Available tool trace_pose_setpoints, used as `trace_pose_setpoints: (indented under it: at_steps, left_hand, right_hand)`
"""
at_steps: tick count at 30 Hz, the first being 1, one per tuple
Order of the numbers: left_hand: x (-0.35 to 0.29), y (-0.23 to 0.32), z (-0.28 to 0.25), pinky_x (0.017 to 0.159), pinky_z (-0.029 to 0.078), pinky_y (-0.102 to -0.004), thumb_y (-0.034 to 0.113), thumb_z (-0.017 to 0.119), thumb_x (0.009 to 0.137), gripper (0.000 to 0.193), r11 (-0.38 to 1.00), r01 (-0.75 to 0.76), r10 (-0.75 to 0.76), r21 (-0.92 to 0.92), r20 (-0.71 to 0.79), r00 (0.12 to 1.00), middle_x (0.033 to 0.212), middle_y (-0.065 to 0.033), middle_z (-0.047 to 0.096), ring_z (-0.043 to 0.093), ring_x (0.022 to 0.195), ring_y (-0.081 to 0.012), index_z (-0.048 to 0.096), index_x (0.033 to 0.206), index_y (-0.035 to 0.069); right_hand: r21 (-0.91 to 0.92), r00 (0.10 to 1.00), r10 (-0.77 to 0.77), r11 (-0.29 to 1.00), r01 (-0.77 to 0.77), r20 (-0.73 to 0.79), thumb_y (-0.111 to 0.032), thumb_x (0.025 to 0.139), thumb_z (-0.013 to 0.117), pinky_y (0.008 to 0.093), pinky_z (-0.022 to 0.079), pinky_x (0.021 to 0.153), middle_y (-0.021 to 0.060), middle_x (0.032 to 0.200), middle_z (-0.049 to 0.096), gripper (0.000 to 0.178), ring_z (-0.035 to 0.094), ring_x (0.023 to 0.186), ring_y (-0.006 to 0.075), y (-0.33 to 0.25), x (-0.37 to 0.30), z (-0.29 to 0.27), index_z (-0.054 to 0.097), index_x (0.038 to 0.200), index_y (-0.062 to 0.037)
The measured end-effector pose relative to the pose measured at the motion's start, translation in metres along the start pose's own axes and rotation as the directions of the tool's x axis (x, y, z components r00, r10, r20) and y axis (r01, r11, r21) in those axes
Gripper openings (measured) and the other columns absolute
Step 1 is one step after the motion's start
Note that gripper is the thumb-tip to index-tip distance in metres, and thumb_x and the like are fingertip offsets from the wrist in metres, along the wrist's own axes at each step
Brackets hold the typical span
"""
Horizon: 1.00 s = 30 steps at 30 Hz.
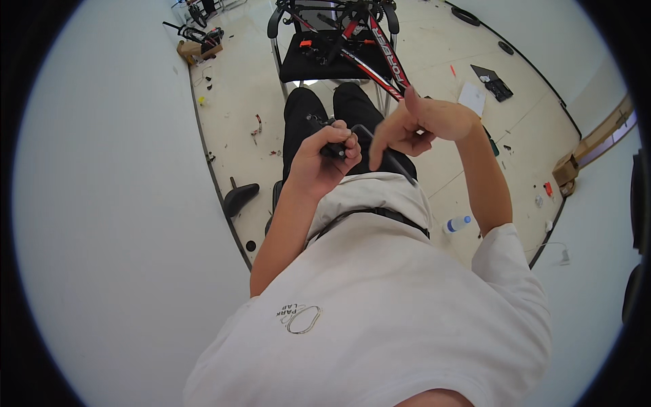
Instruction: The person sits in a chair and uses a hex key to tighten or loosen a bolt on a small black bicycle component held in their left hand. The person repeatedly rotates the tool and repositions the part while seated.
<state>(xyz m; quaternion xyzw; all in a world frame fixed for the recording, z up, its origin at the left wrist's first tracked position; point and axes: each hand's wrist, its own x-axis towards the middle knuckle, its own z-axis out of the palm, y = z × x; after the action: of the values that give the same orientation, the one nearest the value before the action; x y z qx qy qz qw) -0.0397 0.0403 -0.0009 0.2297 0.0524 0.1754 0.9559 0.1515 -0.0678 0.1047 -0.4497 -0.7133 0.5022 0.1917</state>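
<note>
One small black part, left hand gripping; right hand near bent dark rod, grip unclear.

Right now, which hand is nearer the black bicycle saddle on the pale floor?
Left. The left hand, around a small black part, is right of the saddle; the right hand is farther right.

pale tiled floor beneath a black saddle, blue-capped bottle and black tyre
</note>
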Motion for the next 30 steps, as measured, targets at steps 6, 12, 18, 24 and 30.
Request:
trace_pose_setpoints:
  at_steps: [6, 12, 18, 24, 30]
  left_hand:
    - [0.003, -0.007, 0.001, 0.057, 0.038, -0.0264, 0.01, 0.056, 0.083, 0.012, 0.999, -0.011, 0.01, 0.03, 0.006, 1.0, 0.072, -0.0049, 0.052, 0.047, 0.066, -0.0148, 0.045, 0.078, 0.009]
    - [0.003, -0.01, 0.003, 0.063, 0.044, -0.0277, 0.005, 0.058, 0.083, 0.014, 0.997, 0.081, -0.08, 0.002, 0.102, 0.992, 0.071, -0.0065, 0.053, 0.052, 0.066, -0.0165, 0.045, 0.078, 0.009]
    - [0.003, -0.023, 0.005, 0.064, 0.044, -0.0286, 0.004, 0.06, 0.082, 0.012, 0.993, 0.121, -0.121, 0.007, -0.01, 0.993, 0.073, -0.0072, 0.055, 0.053, 0.068, -0.0173, 0.049, 0.081, 0.008]
    - [0.004, -0.009, -0.004, 0.06, 0.039, -0.0262, 0.009, 0.057, 0.083, 0.012, 0.999, -0.012, 0.01, 0.044, 0.041, 0.999, 0.073, -0.0052, 0.053, 0.048, 0.067, -0.0145, 0.046, 0.078, 0.009]
    - [0.001, -0.002, -0.001, 0.059, 0.039, -0.0267, 0.008, 0.057, 0.083, 0.012, 0.999, -0.03, 0.028, 0.04, 0.05, 0.998, 0.071, -0.0059, 0.053, 0.048, 0.064, -0.0148, 0.046, 0.078, 0.009]
  right_hand:
    - [-0.141, 0.946, 0.318, 0.936, -0.323, -0.062, -0.07, 0.094, 0.01, 0.0249, 0.028, 0.045, -0.0018, 0.052, 0.037, 0.089, 0.035, 0.047, 0.0088, 0.024, -0.005, -0.007, 0.069, 0.114, -0.0073]
    - [-0.132, 0.898, 0.254, 0.939, -0.319, -0.36, -0.069, 0.094, 0.012, 0.0241, 0.027, 0.045, -0.0012, 0.053, 0.045, 0.081, 0.033, 0.045, 0.0072, 0.03, 0.03, -0.015, 0.052, 0.137, -0.0142]
    - [0.178, 0.958, -0.129, 0.968, 0.178, -0.257, -0.08, 0.085, 0.007, 0.0215, 0.017, 0.039, -0.0036, 0.051, 0.038, 0.102, 0.025, 0.039, 0.0046, 0.019, 0.034, -0.016, 0.056, 0.13, -0.003]
    - [-0.019, 0.993, -0.116, 0.993, 0.116, -0.028, -0.082, 0.084, 0.012, 0.0233, 0.021, 0.039, -0.0027, 0.049, 0.036, 0.104, 0.03, 0.039, 0.0063, 0.003, -0.003, 0.003, 0.067, 0.111, 0.0027]
    - [-0.119, 0.967, 0.231, 0.963, -0.244, -0.11, -0.057, 0.1, 0.016, 0.0252, 0.034, 0.049, 0.0007, 0.052, 0.042, 0.073, 0.037, 0.046, 0.0107, 0.037, -0.009, 0.0, 0.064, 0.122, -0.0056]
